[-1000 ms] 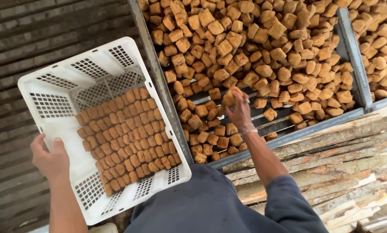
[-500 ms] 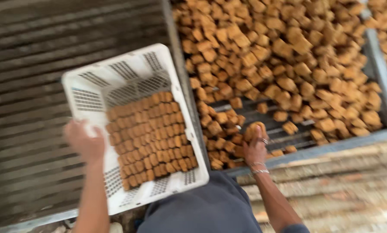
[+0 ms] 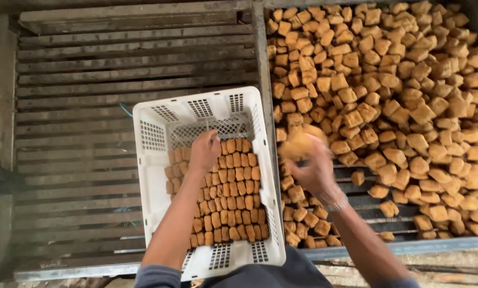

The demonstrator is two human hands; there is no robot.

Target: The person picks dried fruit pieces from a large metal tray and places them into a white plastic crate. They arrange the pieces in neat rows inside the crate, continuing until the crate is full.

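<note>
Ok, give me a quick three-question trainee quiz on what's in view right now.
1. True or false: the left hand is inside the white crate.
2. What does the right hand hold? A) brown blocks B) a brush C) nothing
3. How do the blocks in the crate lie compared with the pile on the slatted tray?

Key: 1. True, it rests over the packed rows. 2. A, though motion blur hides how many. 3. Crate blocks stand in neat rows; the tray's pile is loose and jumbled.

We see our left hand (image 3: pixel 204 151) extended forward, fingers curled downward; our right hand (image 3: pixel 309 162) raised, motion-blurred, fingers cupped.
</note>
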